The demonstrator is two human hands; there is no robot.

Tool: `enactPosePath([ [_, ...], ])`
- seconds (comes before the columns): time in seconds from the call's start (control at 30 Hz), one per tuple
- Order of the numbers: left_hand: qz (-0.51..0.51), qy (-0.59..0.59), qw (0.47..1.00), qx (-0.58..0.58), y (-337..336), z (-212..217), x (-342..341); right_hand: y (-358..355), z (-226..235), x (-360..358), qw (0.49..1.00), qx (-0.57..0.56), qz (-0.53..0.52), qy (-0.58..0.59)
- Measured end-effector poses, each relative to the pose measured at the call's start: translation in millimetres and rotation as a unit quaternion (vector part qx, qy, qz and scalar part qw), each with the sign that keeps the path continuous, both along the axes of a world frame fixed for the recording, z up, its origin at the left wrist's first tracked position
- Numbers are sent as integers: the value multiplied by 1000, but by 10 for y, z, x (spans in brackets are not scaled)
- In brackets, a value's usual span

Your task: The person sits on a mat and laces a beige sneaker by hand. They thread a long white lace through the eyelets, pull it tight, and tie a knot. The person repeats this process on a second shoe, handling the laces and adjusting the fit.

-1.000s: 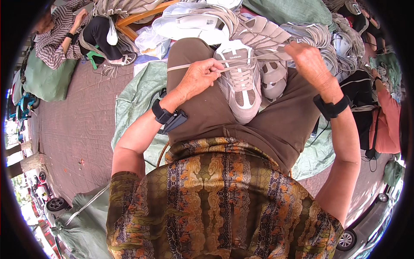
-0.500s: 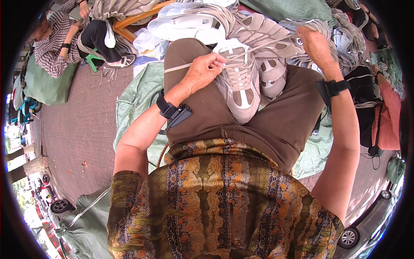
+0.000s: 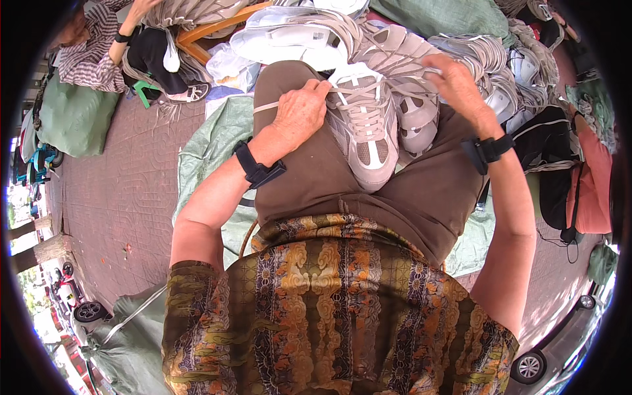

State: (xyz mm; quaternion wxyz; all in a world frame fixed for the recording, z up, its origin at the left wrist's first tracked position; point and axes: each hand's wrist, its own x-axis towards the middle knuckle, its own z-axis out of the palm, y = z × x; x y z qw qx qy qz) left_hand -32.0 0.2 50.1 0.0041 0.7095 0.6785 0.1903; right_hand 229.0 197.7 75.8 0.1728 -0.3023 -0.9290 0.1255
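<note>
A beige and white sneaker [image 3: 366, 141] rests between my thighs, its toe toward me and pale laces criss-crossed up its tongue. At the shoe's upper left edge my left hand [image 3: 299, 117] is closed, pinching a flat beige shoelace [image 3: 266, 106] whose loose end trails left over my knee. My right hand [image 3: 455, 89] is held up to the right of the shoe, fingers pinched on the lace's other side; they are slightly blurred. Below it, against my right thigh, lies a second matching sneaker [image 3: 418, 124].
Heaped sneakers [image 3: 395, 49] and lace bundles lie beyond my knees, beside clear plastic bags [image 3: 283, 41]. A green sheet [image 3: 210, 148] is spread under me. At far left sits a person in a striped shirt [image 3: 99, 62] by a green sack [image 3: 78, 118]; another person's pink clothing [image 3: 592, 191] shows at right.
My right hand has come left and slightly down, closer to the shoe. My left hand has turned, its knuckles now upward. The person in stripes has raised an arm.
</note>
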Motion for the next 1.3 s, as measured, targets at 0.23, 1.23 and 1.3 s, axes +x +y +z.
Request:
enactPosePath([
  [0.23,-15,63,995,-74,15,34,-133,-503,-118,-635,987,0,143,74],
  [1.23,53,-186,972,-132,-342,279,-438,-289,-277,-528,993,107,42,-20],
  [1.3,27,-131,985,-105,-356,309,-413,-260,-222,-469,993,110,34,-17],
])
